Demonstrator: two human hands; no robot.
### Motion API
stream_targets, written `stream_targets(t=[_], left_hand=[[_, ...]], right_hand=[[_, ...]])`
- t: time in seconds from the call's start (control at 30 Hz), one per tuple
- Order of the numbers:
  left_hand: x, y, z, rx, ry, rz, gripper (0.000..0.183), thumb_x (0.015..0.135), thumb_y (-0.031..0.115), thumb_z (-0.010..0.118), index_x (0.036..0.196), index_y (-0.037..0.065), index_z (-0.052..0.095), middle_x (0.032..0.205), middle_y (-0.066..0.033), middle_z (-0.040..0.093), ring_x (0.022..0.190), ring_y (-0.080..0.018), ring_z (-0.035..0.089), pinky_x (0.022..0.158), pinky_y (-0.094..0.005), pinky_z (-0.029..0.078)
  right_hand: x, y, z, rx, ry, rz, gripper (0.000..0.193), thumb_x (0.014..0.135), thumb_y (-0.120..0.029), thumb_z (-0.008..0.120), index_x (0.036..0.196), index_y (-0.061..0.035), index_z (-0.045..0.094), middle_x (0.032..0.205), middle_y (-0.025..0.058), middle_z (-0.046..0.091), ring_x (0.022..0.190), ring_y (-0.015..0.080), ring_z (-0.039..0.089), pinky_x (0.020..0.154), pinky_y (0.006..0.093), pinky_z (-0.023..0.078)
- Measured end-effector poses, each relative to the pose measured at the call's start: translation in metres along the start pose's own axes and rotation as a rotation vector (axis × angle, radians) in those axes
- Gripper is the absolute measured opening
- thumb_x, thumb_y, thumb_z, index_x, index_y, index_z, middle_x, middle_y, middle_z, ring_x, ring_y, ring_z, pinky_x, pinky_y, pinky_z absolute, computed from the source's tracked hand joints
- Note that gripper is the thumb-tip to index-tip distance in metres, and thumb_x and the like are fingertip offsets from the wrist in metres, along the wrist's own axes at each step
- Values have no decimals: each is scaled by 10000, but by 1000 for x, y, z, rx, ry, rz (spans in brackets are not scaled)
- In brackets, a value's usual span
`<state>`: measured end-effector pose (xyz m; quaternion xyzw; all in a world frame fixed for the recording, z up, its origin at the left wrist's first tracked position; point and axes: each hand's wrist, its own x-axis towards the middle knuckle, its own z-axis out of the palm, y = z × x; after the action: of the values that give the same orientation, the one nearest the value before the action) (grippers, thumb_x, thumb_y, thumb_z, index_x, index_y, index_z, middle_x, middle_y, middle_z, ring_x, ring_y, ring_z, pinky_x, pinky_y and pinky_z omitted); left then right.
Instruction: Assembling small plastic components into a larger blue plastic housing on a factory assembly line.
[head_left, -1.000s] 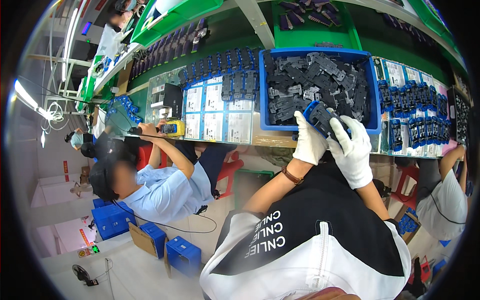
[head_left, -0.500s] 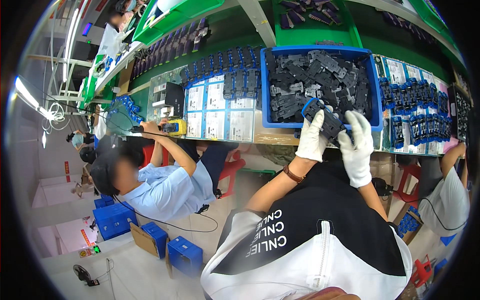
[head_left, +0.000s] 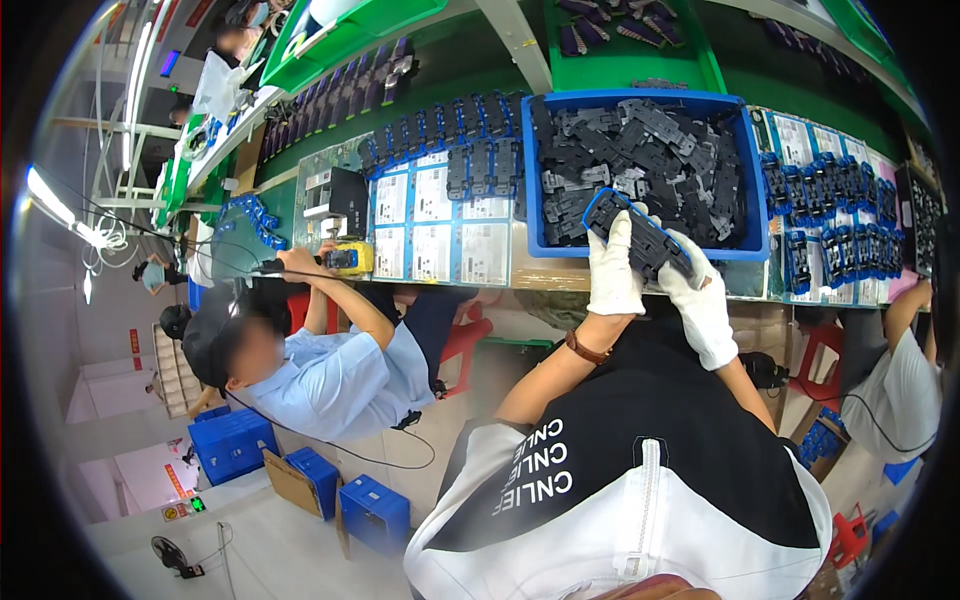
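Between left hand (head_left: 615,275) and right hand (head_left: 704,308), one black part (head_left: 655,248)
Left grips mid-length, right holds the near end, likely for steadiness; bin (head_left: 560,252) just beyond, probably for reach.

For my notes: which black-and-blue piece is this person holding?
The piece in the left hand, over the near edge of the blue bin; the others lie in rows.

Workbench (head_left: 286,200), blue bin (head_left: 560,251), printed sheets (head_left: 432,250); black-blue parts (head_left: 482,168) in rows
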<state>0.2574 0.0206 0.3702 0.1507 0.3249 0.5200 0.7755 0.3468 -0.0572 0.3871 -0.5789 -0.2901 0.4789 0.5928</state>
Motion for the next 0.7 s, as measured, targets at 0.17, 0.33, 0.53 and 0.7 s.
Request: stream_targets(t=[0.17,0.33,0.53,0.7], left_hand=[[6,1,-1,36,47,62,302,914,171,559,1177,111,425,1024,-88,589,897,-225,600,764,-375,529],[21,4,-14,43,125,103,321,914,163,556,1197,114,413,1015,-80,586,879,-213,601,752,-367,531],[24,17,-16,42,153,174,296,925,131,531,1202,108,426,1000,-58,584,850,-182,603,736,-325,534],[32,33,-23,12,130,146,330,916,182,558,1209,111,425,1029,-62,569,895,-188,585,780,-345,512]], right_hand=[[12,11,6,143,-31,29,538,811,-186,652,1277,8,466,1030,49,591,801,71,532,701,216,443],[22,10,19,93,-63,112,527,809,-136,632,1279,18,449,1050,65,587,851,91,549,755,242,470],[29,17,32,171,-125,80,497,852,-132,594,1293,20,421,1180,125,539,989,159,561,803,284,502],[41,6,41,213,-152,172,426,908,-167,531,1281,16,441,1183,116,538,982,149,560,785,276,514]])
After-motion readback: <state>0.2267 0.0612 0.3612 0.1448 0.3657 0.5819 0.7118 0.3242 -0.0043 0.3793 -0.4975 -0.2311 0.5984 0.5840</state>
